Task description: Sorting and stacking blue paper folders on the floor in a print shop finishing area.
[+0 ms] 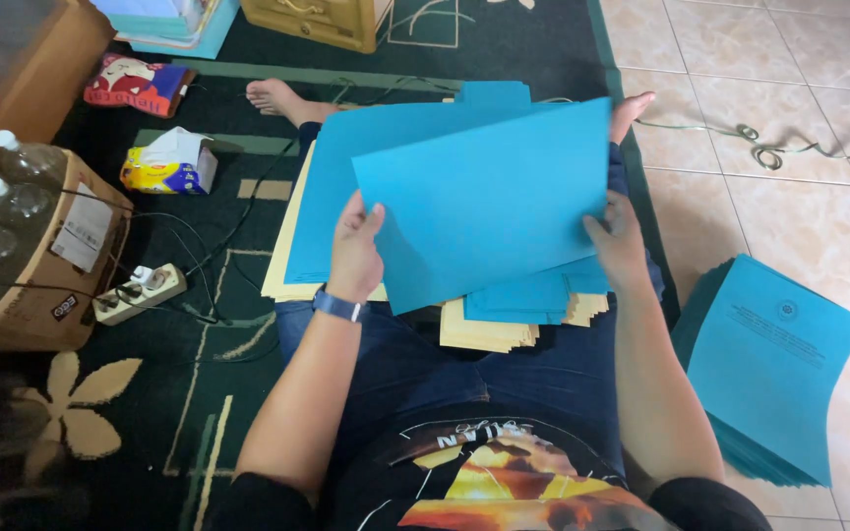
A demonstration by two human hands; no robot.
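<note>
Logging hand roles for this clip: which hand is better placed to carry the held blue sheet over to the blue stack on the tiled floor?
Probably the right hand. It grips the blue sheet at its right edge, and the blue stack lies on the person's right. The left hand holds the opposite edge.

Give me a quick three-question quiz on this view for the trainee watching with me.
1. True or false: both hands grip the same blue sheet.
2. Which hand wears a wristband: A left, B right?
3. What lies under the blue sheets on the lap?

Key: 1 true. 2 A, the wristband is on the left. 3 Stacked cream sheets.
</note>
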